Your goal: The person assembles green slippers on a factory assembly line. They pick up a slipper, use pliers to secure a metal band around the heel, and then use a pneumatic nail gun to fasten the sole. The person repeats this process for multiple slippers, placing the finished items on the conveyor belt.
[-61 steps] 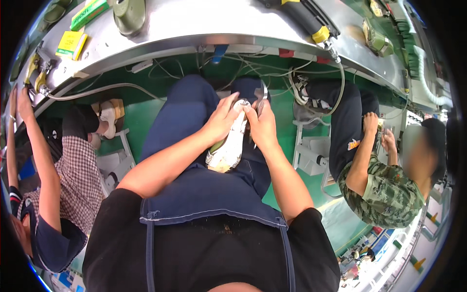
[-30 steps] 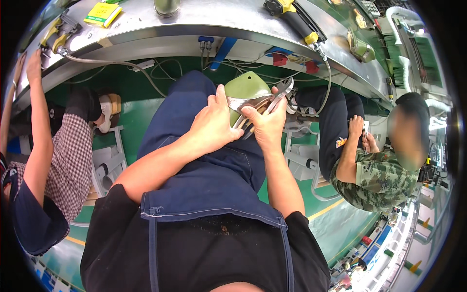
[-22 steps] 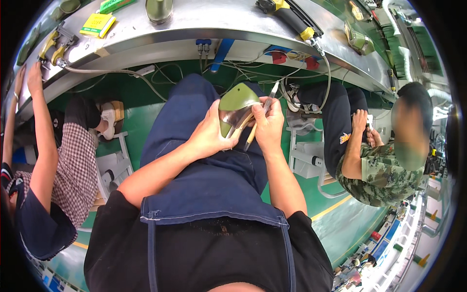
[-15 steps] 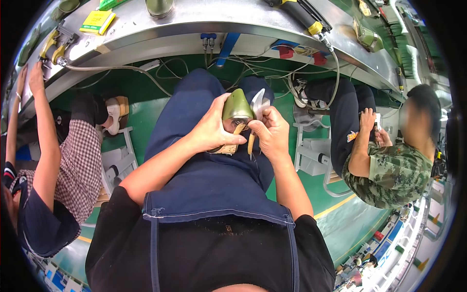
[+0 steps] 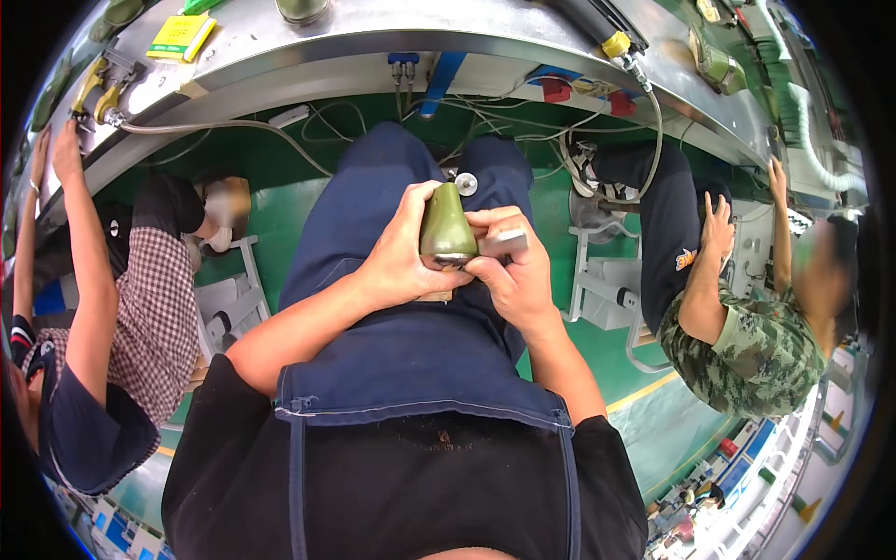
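A glossy green tapered piece [image 5: 448,222], shaped like a shoe toe, is held over my lap with its narrow end pointing away from me. My left hand [image 5: 401,257] wraps its left side, thumb under the wide near end. On the other side my right hand [image 5: 518,285] is closed round a pair of metal pincers [image 5: 507,243]. The right thumb and fingers lie against the green piece's near right edge. The jaws of the pincers are mostly hidden. A bit of tan material [image 5: 437,297] shows below my hands.
A steel bench [image 5: 373,35] crosses ahead, carrying a yellow-and-green box [image 5: 181,37] and power tools with hoses. Cables [image 5: 509,121] tangle beneath it. A small round metal part [image 5: 466,183] shows between my knees. Co-workers sit at left [image 5: 89,373] and right [image 5: 742,341].
The green piece has been turned, its dark opening and tan inside no longer showing. The pincers have swung round against its right side. The right co-worker has raised an arm to the bench.
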`<move>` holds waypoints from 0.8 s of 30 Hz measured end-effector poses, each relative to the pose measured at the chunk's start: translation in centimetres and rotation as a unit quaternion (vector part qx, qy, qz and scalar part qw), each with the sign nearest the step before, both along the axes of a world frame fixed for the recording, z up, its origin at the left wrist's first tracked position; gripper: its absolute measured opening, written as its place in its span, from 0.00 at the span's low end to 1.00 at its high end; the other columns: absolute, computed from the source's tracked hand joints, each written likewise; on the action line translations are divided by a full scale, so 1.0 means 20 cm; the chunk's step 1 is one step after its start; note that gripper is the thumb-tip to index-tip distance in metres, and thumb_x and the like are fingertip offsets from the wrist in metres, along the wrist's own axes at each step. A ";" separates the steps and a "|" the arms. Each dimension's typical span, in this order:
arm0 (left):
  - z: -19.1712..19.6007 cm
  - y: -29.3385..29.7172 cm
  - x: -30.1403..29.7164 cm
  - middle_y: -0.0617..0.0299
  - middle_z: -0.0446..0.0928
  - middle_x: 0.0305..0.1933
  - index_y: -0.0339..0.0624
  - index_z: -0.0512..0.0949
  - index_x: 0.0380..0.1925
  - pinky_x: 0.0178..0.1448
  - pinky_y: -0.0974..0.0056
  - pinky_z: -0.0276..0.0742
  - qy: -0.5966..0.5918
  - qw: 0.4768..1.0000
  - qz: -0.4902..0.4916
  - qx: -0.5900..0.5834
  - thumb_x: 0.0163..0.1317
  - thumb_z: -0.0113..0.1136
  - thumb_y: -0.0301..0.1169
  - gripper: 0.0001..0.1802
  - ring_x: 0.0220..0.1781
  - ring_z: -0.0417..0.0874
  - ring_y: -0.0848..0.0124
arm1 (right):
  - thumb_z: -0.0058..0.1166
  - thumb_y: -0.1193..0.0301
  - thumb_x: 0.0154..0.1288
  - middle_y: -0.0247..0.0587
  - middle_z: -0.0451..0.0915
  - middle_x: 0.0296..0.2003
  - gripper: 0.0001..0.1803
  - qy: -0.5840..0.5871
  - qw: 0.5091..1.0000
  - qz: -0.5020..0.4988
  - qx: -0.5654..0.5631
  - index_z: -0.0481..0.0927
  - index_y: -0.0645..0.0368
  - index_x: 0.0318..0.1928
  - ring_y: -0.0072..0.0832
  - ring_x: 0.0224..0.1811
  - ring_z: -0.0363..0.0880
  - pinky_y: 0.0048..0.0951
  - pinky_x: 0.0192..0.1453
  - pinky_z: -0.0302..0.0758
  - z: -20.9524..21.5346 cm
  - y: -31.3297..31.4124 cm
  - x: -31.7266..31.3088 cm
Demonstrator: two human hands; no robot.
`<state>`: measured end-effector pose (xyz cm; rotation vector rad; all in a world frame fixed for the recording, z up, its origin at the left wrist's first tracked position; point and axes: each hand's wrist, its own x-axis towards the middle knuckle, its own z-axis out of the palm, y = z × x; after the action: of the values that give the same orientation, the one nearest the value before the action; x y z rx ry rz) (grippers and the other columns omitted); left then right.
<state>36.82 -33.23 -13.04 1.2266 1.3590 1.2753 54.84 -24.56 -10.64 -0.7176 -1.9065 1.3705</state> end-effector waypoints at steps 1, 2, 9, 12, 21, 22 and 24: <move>0.02 0.00 0.00 0.47 0.66 0.66 0.38 0.59 0.72 0.71 0.54 0.72 -0.004 1.000 0.004 0.011 0.40 0.88 0.34 0.61 0.66 0.74 0.53 | 0.69 0.62 0.71 0.40 0.85 0.40 0.18 0.006 0.998 -0.008 -0.059 0.78 0.63 0.48 0.27 0.34 0.86 0.30 0.41 0.83 0.02 0.01 0.00; 0.02 0.00 -0.02 0.48 0.66 0.66 0.38 0.59 0.72 0.71 0.54 0.72 0.025 0.998 0.004 0.055 0.39 0.88 0.34 0.61 0.66 0.74 0.52 | 0.66 0.60 0.74 0.39 0.85 0.37 0.18 0.015 0.993 -0.016 -0.118 0.79 0.63 0.45 0.26 0.33 0.86 0.30 0.41 0.82 0.04 0.00 -0.01; 0.13 0.04 -0.12 0.43 0.69 0.67 0.35 0.60 0.69 0.72 0.49 0.71 0.138 0.950 0.055 0.274 0.41 0.90 0.36 0.59 0.69 0.73 0.49 | 0.68 0.64 0.69 0.34 0.80 0.28 0.15 -0.244 0.964 -0.075 -0.071 0.79 0.63 0.40 0.21 0.26 0.81 0.26 0.32 0.75 0.39 0.40 -0.14; 0.18 0.10 -0.19 0.42 0.70 0.66 0.33 0.62 0.68 0.71 0.48 0.72 0.218 0.906 0.089 0.352 0.42 0.89 0.35 0.56 0.67 0.75 0.47 | 0.69 0.65 0.65 0.47 0.84 0.32 0.22 -0.280 0.956 0.006 0.085 0.78 0.70 0.48 0.34 0.34 0.87 0.37 0.40 0.82 0.52 0.68 -0.35; 0.26 0.09 -0.30 0.44 0.72 0.65 0.35 0.64 0.69 0.71 0.49 0.71 0.184 0.924 0.142 0.305 0.40 0.85 0.29 0.54 0.66 0.75 0.46 | 0.63 0.67 0.63 0.67 0.82 0.52 0.29 -0.351 0.856 0.009 0.379 0.76 0.68 0.62 0.58 0.57 0.81 0.48 0.63 0.77 0.43 1.33 -1.02; 0.26 0.08 -0.29 0.44 0.72 0.65 0.36 0.64 0.69 0.71 0.49 0.71 0.169 0.933 0.141 0.284 0.39 0.86 0.30 0.56 0.66 0.75 0.46 | 0.64 0.67 0.62 0.67 0.80 0.58 0.35 -0.361 0.830 -0.009 0.424 0.73 0.68 0.68 0.59 0.63 0.78 0.49 0.69 0.75 0.39 1.35 -1.02; 0.24 0.01 -0.28 0.47 0.72 0.64 0.37 0.61 0.71 0.70 0.53 0.73 0.079 0.973 0.148 0.161 0.39 0.88 0.32 0.59 0.67 0.75 0.53 | 0.65 0.65 0.66 0.58 0.83 0.51 0.31 -0.196 0.843 0.001 0.501 0.76 0.66 0.67 0.49 0.53 0.82 0.44 0.60 0.78 0.41 1.11 -0.99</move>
<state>31.32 -32.94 -8.33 1.4066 1.5336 1.6890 34.99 -2.33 -2.37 -0.4448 -2.5400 0.0628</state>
